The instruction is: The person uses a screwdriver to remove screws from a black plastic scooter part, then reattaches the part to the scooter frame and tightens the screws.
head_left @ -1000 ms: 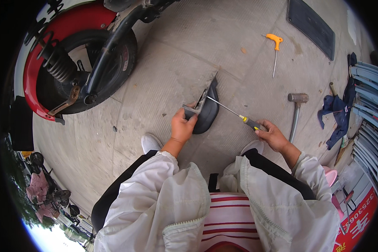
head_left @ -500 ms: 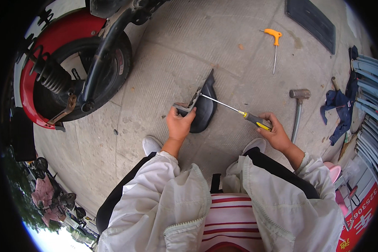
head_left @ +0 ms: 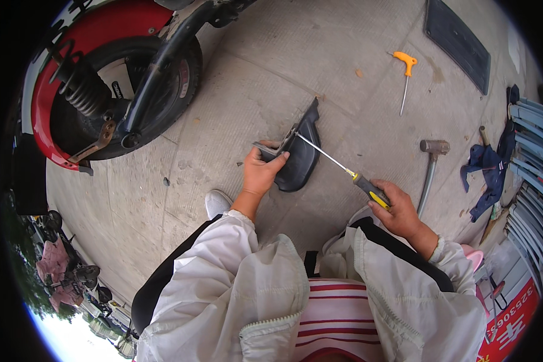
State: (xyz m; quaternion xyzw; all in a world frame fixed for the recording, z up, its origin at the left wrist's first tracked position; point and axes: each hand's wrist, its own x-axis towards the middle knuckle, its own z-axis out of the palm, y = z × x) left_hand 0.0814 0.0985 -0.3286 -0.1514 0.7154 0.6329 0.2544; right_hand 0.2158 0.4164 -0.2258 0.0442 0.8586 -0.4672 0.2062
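Note:
My left hand (head_left: 261, 175) grips a metal bracket (head_left: 288, 140) that is attached to a black curved plastic mudguard (head_left: 304, 160). The mudguard is tilted just above or on the pavement in front of my feet; I cannot tell whether it touches the ground. In my right hand (head_left: 397, 208) is a screwdriver (head_left: 368, 186) with a grey and yellow handle, its fingers wrapped round it. The screwdriver's long shaft points up and left, and its tip meets the bracket near the mudguard's edge.
A scooter's rear wheel (head_left: 190, 75) with a red fender (head_left: 48, 114) stands at upper left. On the pavement to the right lie an orange-handled T-shaped tool (head_left: 406, 63), a hammer (head_left: 433, 148) and dark blue cloth (head_left: 492, 172). A black mat (head_left: 458, 45) is at upper right, stacked grey-blue chairs (head_left: 534, 139) at far right.
The view has shifted slightly, so the surroundings sit a little differently in it. Both hands keep their holds, and the screwdriver tip stays at the bracket.

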